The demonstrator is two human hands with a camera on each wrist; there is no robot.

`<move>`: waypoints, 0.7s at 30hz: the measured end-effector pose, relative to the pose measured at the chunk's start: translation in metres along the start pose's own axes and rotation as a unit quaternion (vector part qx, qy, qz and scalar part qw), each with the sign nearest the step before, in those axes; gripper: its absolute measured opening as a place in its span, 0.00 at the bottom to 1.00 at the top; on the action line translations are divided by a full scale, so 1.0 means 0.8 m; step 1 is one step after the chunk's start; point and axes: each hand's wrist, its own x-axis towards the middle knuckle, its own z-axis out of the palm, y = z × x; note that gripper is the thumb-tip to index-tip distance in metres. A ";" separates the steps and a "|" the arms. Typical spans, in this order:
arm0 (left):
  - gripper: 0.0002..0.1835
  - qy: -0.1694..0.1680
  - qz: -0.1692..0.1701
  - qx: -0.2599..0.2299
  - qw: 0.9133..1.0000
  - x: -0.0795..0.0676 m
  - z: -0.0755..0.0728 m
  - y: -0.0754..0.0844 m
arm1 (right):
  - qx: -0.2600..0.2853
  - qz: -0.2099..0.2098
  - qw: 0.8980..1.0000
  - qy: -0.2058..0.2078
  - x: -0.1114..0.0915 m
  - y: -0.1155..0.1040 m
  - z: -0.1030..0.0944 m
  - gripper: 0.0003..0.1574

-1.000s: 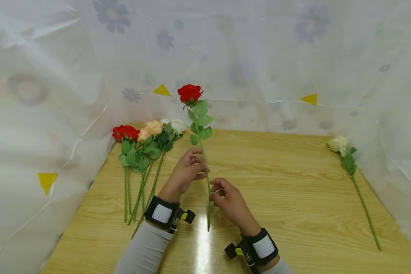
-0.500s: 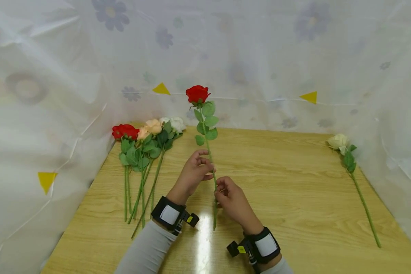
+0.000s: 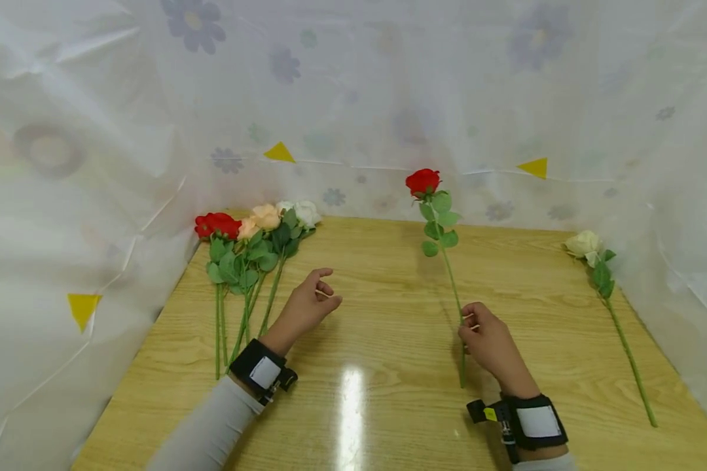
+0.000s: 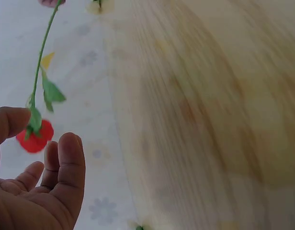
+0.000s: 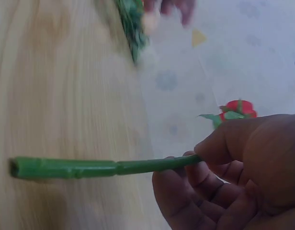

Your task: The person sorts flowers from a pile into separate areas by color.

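A long-stemmed red rose (image 3: 422, 182) stands tilted over the right half of the table, its bloom at the top. My right hand (image 3: 491, 340) pinches its green stem (image 5: 71, 167) between thumb and fingers, low down, with the cut end sticking out past the grip. My left hand (image 3: 306, 306) is apart from the rose, its fingers loosely bent around nothing. Close to the left hand lies a group of roses: red blooms (image 3: 217, 226), peach blooms (image 3: 265, 218) and white blooms (image 3: 305, 214), with leafy green stems pointing toward me.
A single white rose (image 3: 584, 244) lies along the right edge of the wooden table (image 3: 377, 314). White flower-printed sheeting (image 3: 412, 85) walls off the back and both sides. Yellow triangles (image 3: 279, 152) are fixed to the sheeting.
The red rose has moved right with my right hand, which now pinches its stem. My left hand has let go of the stem and drawn back to the left.
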 end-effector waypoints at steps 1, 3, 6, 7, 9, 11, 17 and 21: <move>0.31 0.005 -0.003 0.011 1.000 -0.003 -0.009 -0.005 | -0.013 0.003 1.000 -0.003 -0.002 0.008 -0.011 0.20; 0.32 0.019 -0.008 0.034 0.999 -0.011 -0.029 -0.016 | -0.028 0.011 0.999 -0.010 -0.006 0.023 -0.031 0.21; 0.32 0.037 -0.011 0.065 0.997 -0.022 -0.054 -0.032 | -0.048 0.026 0.998 -0.024 -0.011 0.046 -0.058 0.22; 0.32 0.041 -0.011 0.073 0.996 -0.025 -0.061 -0.037 | -0.057 0.031 0.998 -0.027 -0.013 0.054 -0.067 0.22; 0.30 0.050 -0.005 0.087 0.995 -0.029 -0.074 -0.047 | -0.092 0.036 0.995 -0.024 -0.019 0.068 -0.086 0.22; 0.28 0.059 0.001 0.101 0.993 -0.032 -0.085 -0.056 | -0.134 0.038 0.990 -0.018 -0.025 0.082 -0.103 0.22; 0.24 0.059 -0.013 0.150 0.987 -0.045 -0.125 -0.069 | -0.228 0.037 0.973 0.013 -0.033 0.113 -0.138 0.23; 0.27 0.031 -0.040 0.193 0.980 -0.052 -0.151 -0.063 | -0.255 0.048 0.965 0.035 -0.035 0.128 -0.151 0.23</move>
